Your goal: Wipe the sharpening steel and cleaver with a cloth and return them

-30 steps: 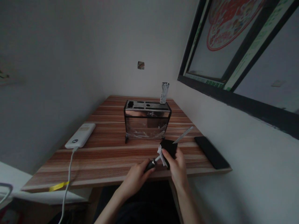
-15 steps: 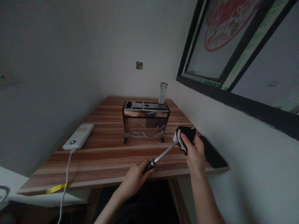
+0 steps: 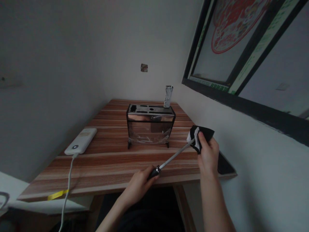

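Note:
Near the front edge of the table, my left hand point(image 3: 141, 185) is closed around the black handle of a honing steel point(image 3: 175, 156). Its thin grey rod slants up and to the right. My right hand point(image 3: 209, 149) grips a black-and-white cloth point(image 3: 202, 132) folded around the far end of the rod, so the tip is hidden. Beyond both hands stands a knife block point(image 3: 151, 129) with a slotted metal top and clear sides, partly covered in loose plastic film. An upright piece in pale wrapping point(image 3: 168, 96) sticks up at its right end.
A white power bank point(image 3: 81, 141) lies on the striped wooden table point(image 3: 106, 167) at left, its white cable point(image 3: 69, 180) hanging over the front edge past yellow tape point(image 3: 58, 195). A dark flat phone-like object point(image 3: 225, 165) lies at right, partly behind my right hand. Walls and a framed window point(image 3: 227, 83) border the table.
My right hand and the cloth have slid outward along the rod, right and slightly up, baring more of it. My left hand has stayed nearly still on the handle.

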The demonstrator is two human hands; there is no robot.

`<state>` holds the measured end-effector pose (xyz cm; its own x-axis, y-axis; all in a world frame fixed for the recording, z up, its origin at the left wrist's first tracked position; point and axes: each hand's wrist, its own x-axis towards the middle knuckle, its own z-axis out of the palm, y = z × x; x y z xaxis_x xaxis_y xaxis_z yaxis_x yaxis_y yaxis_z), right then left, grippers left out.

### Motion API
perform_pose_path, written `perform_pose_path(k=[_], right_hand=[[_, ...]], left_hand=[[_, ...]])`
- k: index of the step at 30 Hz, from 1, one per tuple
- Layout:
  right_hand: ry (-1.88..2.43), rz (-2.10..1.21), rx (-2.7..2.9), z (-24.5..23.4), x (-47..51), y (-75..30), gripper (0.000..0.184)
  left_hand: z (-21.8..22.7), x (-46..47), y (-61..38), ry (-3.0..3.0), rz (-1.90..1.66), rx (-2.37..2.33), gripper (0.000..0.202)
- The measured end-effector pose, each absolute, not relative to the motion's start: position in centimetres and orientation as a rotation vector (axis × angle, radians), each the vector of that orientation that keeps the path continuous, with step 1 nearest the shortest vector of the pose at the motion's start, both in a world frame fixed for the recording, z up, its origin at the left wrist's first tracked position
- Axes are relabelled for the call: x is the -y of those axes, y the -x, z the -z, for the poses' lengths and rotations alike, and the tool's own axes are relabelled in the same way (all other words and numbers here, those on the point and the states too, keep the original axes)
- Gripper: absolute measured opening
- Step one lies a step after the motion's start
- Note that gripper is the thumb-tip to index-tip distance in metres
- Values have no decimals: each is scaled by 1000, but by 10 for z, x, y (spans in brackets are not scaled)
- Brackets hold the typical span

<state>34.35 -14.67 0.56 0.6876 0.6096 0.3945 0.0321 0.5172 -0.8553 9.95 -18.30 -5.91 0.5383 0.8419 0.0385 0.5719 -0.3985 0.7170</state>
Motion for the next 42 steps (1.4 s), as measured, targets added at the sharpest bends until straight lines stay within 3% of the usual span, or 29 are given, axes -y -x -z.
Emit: perform_pose_path(k=[8,17,25,42], right_hand=[[964,-607,628,2,158,-322,29],[1192,-860,961,43,174,-273,32],[1251,-915,1086,58,187,-246,39],[1198,-903,1026,58,189,-252,34]], left_hand=[[59,182,-100,-2124,-537,-1132,15],[71,179,-100,-2027,-646,-1129,17],[73,178,-101,-1977,-706,-1085,22],[70,180,-102,-2030,-645,-1140,24]])
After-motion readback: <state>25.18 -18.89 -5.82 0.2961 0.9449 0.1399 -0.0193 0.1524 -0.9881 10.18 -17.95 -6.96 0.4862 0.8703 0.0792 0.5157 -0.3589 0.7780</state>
